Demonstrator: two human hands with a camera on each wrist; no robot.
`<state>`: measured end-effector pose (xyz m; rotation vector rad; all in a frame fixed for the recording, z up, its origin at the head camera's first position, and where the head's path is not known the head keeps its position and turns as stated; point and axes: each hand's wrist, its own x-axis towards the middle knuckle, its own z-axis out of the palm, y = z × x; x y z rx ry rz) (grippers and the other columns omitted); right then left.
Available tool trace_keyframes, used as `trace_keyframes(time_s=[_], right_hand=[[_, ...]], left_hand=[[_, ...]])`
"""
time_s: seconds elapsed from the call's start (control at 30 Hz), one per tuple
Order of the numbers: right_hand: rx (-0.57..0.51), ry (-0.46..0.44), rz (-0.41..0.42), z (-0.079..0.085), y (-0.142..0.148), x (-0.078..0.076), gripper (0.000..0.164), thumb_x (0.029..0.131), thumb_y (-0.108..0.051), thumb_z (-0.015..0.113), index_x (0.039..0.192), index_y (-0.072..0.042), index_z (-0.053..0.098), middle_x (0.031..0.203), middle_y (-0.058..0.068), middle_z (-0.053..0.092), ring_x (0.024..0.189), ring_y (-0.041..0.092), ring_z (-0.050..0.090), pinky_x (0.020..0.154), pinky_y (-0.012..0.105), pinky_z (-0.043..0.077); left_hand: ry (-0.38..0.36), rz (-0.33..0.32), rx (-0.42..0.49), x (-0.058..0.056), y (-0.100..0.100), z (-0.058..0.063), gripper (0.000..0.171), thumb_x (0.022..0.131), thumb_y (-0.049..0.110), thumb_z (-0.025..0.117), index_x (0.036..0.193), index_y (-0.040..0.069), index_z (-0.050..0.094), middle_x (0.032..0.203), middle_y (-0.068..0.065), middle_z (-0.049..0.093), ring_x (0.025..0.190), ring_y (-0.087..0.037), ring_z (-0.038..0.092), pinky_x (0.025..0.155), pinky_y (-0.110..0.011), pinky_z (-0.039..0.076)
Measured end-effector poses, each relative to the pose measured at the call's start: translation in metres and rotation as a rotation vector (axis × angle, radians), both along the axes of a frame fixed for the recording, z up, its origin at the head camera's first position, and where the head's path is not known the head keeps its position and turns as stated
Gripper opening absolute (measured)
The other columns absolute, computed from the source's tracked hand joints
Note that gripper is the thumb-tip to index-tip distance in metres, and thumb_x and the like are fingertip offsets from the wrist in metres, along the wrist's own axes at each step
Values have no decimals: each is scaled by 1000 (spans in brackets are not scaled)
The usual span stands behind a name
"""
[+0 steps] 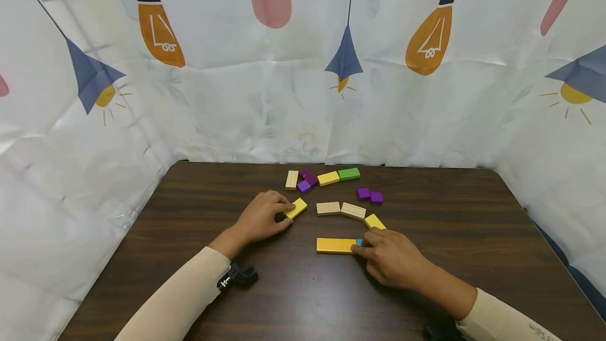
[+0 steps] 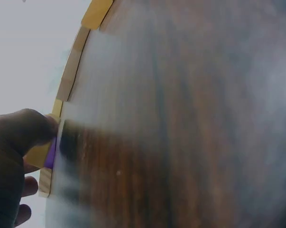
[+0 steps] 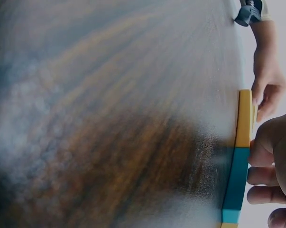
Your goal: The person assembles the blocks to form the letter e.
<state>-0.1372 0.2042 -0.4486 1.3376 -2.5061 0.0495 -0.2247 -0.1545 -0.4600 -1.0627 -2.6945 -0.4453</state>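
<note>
In the head view, my left hand (image 1: pixel 263 216) pinches a yellow block (image 1: pixel 298 207) between thumb and fingers, left of the other blocks. The left wrist view shows this hand's thumb (image 2: pixel 33 124) against the yellow block. My right hand (image 1: pixel 395 258) rests on the row of a long orange block (image 1: pixel 335 246) and a blue block (image 1: pixel 359 242), a fingertip at their joint. The right wrist view shows its fingers (image 3: pixel 262 175) alongside the blue block (image 3: pixel 235 183), which is end to end with the orange one. Another yellow block (image 1: pixel 374 221) lies just beyond the right hand.
Two plain wooden blocks (image 1: pixel 329 208) form an arc with the yellow one. Farther back lie purple blocks (image 1: pixel 363 193), a striped wooden block (image 1: pixel 291 180), a yellow block (image 1: pixel 329 178) and a green block (image 1: pixel 349 173). A patterned white curtain (image 1: pixel 303 120) hangs behind the dark table (image 1: pixel 189 225).
</note>
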Motion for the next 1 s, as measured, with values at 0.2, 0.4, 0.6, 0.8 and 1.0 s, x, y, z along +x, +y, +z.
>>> trace_keyframes(time_s=[0.2, 0.4, 0.6, 0.8, 1.0], right_hand=[[-7, 4, 0, 1, 0, 0, 35, 80, -14, 69, 114, -17, 80, 84, -3, 55, 70, 10, 42, 64, 26, 46], [-5, 3, 4, 0, 0, 0, 35, 81, -14, 69, 113, -17, 81, 84, -4, 54, 70, 9, 41, 63, 25, 45], [-14, 7, 7, 0, 0, 1, 35, 80, -14, 69, 113, -17, 81, 84, -4, 54, 70, 9, 41, 64, 26, 46], [-11, 14, 7, 1, 0, 1, 35, 80, -14, 69, 113, -18, 81, 85, -4, 55, 70, 10, 42, 65, 26, 47], [-7, 17, 5, 1, 0, 1, 34, 80, -15, 69, 113, -18, 81, 84, -4, 54, 70, 10, 41, 65, 26, 47]], left_hand=[[19, -40, 17, 5, 7, 1, 33, 86, 29, 83, 116, 14, 80, 106, 2, 68, 104, -21, 60, 94, -48, 48], [-29, -61, 3, 9, 13, 0, 33, 88, 31, 82, 116, 16, 79, 108, 3, 68, 105, -21, 60, 96, -47, 48], [-116, -65, -5, 10, 16, -3, 34, 88, 35, 82, 117, 18, 78, 111, 3, 70, 109, -20, 61, 98, -46, 48], [-152, -68, -5, 11, 16, 0, 35, 88, 34, 82, 117, 17, 77, 113, 3, 71, 110, -20, 60, 98, -45, 48], [-149, -78, 2, 9, 17, 1, 31, 88, 28, 80, 117, 17, 77, 112, 3, 71, 110, -20, 61, 98, -43, 49]])
